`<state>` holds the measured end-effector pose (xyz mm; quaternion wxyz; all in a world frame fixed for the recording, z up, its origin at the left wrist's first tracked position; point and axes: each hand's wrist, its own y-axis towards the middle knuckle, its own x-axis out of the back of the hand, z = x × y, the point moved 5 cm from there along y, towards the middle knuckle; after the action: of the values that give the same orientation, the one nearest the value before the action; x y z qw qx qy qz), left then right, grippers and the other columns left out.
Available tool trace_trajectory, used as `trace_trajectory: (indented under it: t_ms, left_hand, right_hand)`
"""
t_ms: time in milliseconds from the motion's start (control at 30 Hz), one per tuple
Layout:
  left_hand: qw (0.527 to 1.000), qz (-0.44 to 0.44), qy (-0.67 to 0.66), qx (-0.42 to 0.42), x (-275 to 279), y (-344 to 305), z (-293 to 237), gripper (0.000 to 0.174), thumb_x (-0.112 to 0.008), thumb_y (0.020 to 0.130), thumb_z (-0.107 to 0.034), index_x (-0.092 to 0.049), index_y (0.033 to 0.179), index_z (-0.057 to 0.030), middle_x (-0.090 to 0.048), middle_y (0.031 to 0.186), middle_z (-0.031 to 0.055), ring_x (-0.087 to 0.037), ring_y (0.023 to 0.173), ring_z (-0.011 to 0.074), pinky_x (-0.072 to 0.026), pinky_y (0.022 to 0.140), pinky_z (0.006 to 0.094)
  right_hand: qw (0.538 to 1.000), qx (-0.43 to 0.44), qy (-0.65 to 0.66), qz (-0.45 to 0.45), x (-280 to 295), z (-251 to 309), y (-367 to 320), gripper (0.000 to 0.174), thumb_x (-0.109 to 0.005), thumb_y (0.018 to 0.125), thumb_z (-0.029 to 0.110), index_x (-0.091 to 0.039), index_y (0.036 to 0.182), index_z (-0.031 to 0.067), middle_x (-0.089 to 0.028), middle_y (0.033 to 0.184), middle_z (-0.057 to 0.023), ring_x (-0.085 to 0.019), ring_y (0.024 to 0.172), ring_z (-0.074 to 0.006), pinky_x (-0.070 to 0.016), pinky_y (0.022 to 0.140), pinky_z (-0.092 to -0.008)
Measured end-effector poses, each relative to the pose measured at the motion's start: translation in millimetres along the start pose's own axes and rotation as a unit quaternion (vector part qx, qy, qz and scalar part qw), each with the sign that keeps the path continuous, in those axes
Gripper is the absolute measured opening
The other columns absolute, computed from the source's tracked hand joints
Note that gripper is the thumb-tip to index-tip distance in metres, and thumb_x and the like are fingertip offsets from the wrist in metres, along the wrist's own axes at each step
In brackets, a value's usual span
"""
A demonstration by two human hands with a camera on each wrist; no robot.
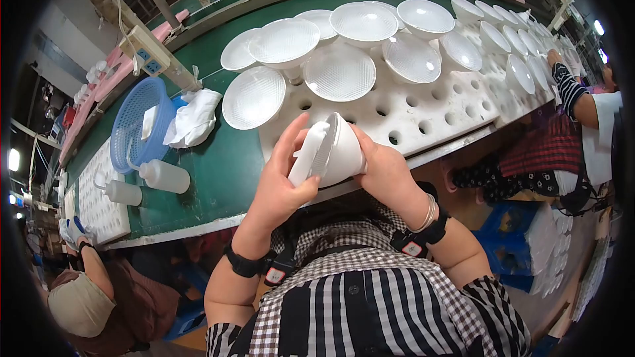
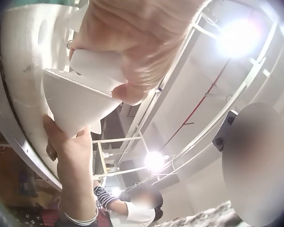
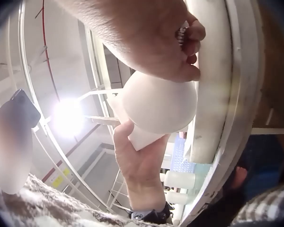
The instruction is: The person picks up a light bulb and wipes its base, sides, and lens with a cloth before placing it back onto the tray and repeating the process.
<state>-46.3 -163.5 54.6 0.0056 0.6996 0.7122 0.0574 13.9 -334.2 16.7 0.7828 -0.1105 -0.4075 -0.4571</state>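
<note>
Green tabletop (image 1: 210,188): two bottles (image 1: 165,176) (plus one basket (image 1: 126,129)); left hand (image 1: 278,185) clamps one pad (image 1: 306,158), right hand (image 1: 388,175) one cone (image 1: 348,153).

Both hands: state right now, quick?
Left hand: closed, pinching a flat white piece at the lampshade-like white cone's open face.
Right hand: closed, gripping the cone's outer side.

No text, label, brand, number or sign is readable anywhere.
</note>
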Motion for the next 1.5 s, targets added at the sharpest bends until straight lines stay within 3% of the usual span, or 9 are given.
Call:
trace_trajectory:
  t_ms: [300, 667, 867, 967, 1033, 1100, 1167, 1333, 1500]
  left_hand:
    - [1.0, 0.021, -0.009, 0.005, -9, 36, -12, 0.088, -0.061, 0.071, -0.005, -0.03, 0.153, -0.0104, -0.049, 0.137, 0.0136, -0.053, 0.117, 0.0213, -0.0404, 0.103, 0.0351]
    - [0.999, 0.008, -0.038, -0.027, 9, 5, 39, 0.088, -0.054, 0.073, 0.003, -0.025, 0.154, -0.0104, -0.043, 0.145, 0.0144, -0.047, 0.13, 0.0239, -0.0337, 0.111, 0.037]
    - [0.995, -0.065, -0.062, -0.042, 20, -5, 48, 0.077, -0.064, 0.086, -0.009, -0.026, 0.153, -0.0071, -0.045, 0.143, 0.0133, -0.048, 0.127, 0.0242, -0.0388, 0.105, 0.0367]
    - [0.983, -0.126, 0.001, -0.137, 35, -9, 33, 0.061, -0.061, 0.094, -0.021, -0.037, 0.148, -0.0049, -0.048, 0.14, 0.0155, -0.05, 0.123, 0.027, -0.0402, 0.103, 0.0383]
    - [0.898, -0.189, 0.297, -0.263, 34, -16, -3, 0.047, -0.058, 0.096, -0.024, -0.052, 0.138, -0.0039, -0.049, 0.138, 0.0194, -0.053, 0.118, 0.0309, -0.0404, 0.103, 0.0404]
    - [0.88, -0.22, 0.32, -0.275, 25, -21, -20, 0.038, -0.064, 0.091, -0.023, -0.063, 0.127, -0.0082, -0.054, 0.134, 0.0164, -0.053, 0.114, 0.0322, -0.0404, 0.099, 0.0416]
    - [0.771, -0.122, 0.541, -0.313, -2, -24, -34, 0.033, -0.066, 0.087, -0.017, -0.068, 0.118, -0.0094, -0.062, 0.127, 0.0092, -0.054, 0.115, 0.0301, -0.0404, 0.097, 0.0398]
    - [0.773, -0.236, 0.548, -0.213, 47, -16, -15, 0.029, -0.065, 0.088, -0.014, -0.069, 0.116, -0.009, -0.065, 0.123, 0.0091, -0.056, 0.111, 0.0287, -0.0405, 0.094, 0.039]
    - [0.793, -0.275, 0.475, -0.266, 46, -34, -14, 0.029, -0.063, 0.088, -0.016, -0.069, 0.116, -0.0104, -0.063, 0.124, 0.0109, -0.055, 0.111, 0.0313, -0.0394, 0.092, 0.0431]
  right_hand:
    - [1.0, -0.002, -0.018, -0.002, -1, -3, 0, 0.079, -0.073, 0.071, 0.004, -0.037, 0.141, 0.007, -0.067, 0.082, -0.0187, -0.066, 0.079, -0.0386, -0.0518, 0.068, -0.0463]
    - [0.988, -0.065, 0.127, 0.056, 8, -18, 18, 0.047, -0.07, 0.077, 0.013, -0.054, 0.12, 0.003, -0.068, 0.098, -0.0233, -0.064, 0.095, -0.0413, -0.0505, 0.082, -0.0434]
    - [0.981, -0.092, 0.141, 0.092, 15, 2, 13, 0.068, -0.074, 0.075, 0.012, -0.046, 0.136, -0.0003, -0.068, 0.103, -0.0194, -0.067, 0.095, -0.0308, -0.0507, 0.085, -0.0365]
    - [0.976, -0.104, 0.164, 0.1, 25, 22, 6, 0.074, -0.073, 0.079, 0.022, -0.038, 0.141, 0.0007, -0.068, 0.101, -0.0248, -0.065, 0.095, -0.0399, -0.0504, 0.083, -0.0405]
    - [0.987, -0.075, 0.118, 0.079, 31, 33, 6, 0.069, -0.073, 0.082, 0.025, -0.043, 0.137, -0.0042, -0.069, 0.097, -0.0231, -0.066, 0.088, -0.0391, -0.0518, 0.077, -0.0404]
    - [0.998, 0.015, 0.026, 0.049, 35, 52, 9, 0.061, -0.072, 0.084, 0.025, -0.049, 0.131, -0.0068, -0.068, 0.088, -0.0185, -0.066, 0.076, -0.0352, -0.0517, 0.067, -0.0403]
    - [0.997, 0.056, -0.03, 0.033, 30, 63, 5, 0.058, -0.071, 0.084, 0.026, -0.052, 0.129, -0.0058, -0.066, 0.083, -0.0159, -0.065, 0.072, -0.0329, -0.0506, 0.064, -0.0402]
    - [0.985, 0.118, -0.128, 0.007, 27, 78, -3, 0.055, -0.07, 0.085, 0.028, -0.054, 0.129, -0.0022, -0.062, 0.074, -0.0118, -0.062, 0.063, -0.0283, -0.048, 0.057, -0.0387]
    - [0.986, 0.111, -0.125, -0.002, 27, 79, -3, 0.055, -0.071, 0.084, 0.028, -0.056, 0.128, -0.0008, -0.062, 0.074, -0.0098, -0.061, 0.063, -0.0271, -0.0478, 0.057, -0.0384]
